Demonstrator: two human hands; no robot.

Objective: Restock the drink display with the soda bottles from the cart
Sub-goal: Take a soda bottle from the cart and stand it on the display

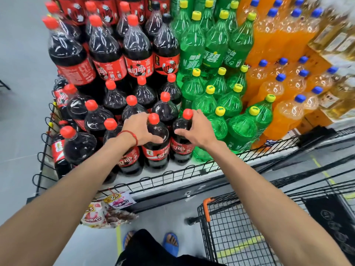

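Left grip (143, 130) curls round the left cola (156, 150); right grip (195, 131) curls round the right cola (180, 148). Both colas stand in the shelf's (192, 166) front row, beside green bottles (240, 131). What shows of the cart (230, 227) has no bottles, so the job looks nearly done.

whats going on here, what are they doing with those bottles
A person is stocking a drink display. The left hand grips a cola bottle and the right hand grips the neighbouring cola bottle. Both stand upright in the shelf's front row, beside the green soda bottles. A wire cart sits behind.
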